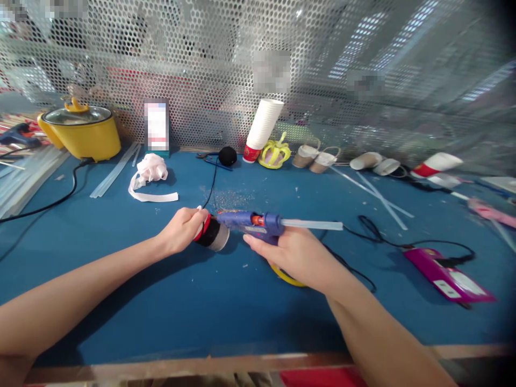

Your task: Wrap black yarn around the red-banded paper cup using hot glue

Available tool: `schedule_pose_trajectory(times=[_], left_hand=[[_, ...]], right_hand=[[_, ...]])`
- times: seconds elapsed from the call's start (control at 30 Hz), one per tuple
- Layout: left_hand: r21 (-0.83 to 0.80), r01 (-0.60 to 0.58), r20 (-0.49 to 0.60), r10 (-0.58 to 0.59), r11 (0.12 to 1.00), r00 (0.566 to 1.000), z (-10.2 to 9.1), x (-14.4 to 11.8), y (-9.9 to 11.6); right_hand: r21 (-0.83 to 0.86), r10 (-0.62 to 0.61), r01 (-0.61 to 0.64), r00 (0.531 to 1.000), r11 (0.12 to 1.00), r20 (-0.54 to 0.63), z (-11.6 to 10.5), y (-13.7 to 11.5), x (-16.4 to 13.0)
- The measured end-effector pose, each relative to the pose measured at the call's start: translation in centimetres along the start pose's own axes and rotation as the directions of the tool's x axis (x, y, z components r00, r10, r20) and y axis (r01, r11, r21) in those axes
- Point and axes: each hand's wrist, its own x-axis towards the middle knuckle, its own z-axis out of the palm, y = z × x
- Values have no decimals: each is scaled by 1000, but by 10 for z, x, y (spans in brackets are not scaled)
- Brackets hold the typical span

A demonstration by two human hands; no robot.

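My left hand (183, 228) is closed round a small paper cup (220, 238) with a red band, tipped sideways and partly wrapped in black yarn. From the cup a black strand leads back to a yarn ball (228, 156). Wrapped round the handle of a blue hot glue gun (258, 223) is my right hand (302, 255). A clear glue stick (312, 224) sticks out of the gun's rear, and its nozzle end meets the cup near my left fingers. Part of a yellow ring (287, 277) shows beneath my right hand.
Along the perforated metal screen (209, 70) stand a yellow electric pot (91, 134), a phone (157, 126), stacked paper cups (264, 129) and a yellow basket-like craft (274, 153). A white ribbon bundle (151, 169) lies left. A purple power strip (447, 274) and black cables are at right.
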Motion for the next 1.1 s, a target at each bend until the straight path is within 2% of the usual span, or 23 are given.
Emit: schedule_pose_trajectory(times=[0.17, 0.43, 0.77, 0.93, 1.1], left_hand=[[8, -10, 22, 10, 1000, 1000, 0, 0, -2], [21, -35, 34, 34, 999, 999, 0, -1, -2], [31, 5, 21, -6, 1000, 1000, 1, -1, -2], [3, 22, 16, -22, 1000, 1000, 2, 0, -3], [-12, 32, 36, -31, 999, 999, 3, 0, -3]], right_hand=[[54, 3, -5, 999, 999, 42, -1, 1, -2], [72, -22, 20, 999, 997, 28, -4, 1, -2], [20, -26, 25, 999, 999, 41, -2, 0, -4], [-42, -85, 86, 996, 995, 4, -3, -5, -7], [4, -85, 85, 996, 996, -6, -1, -9, -10]])
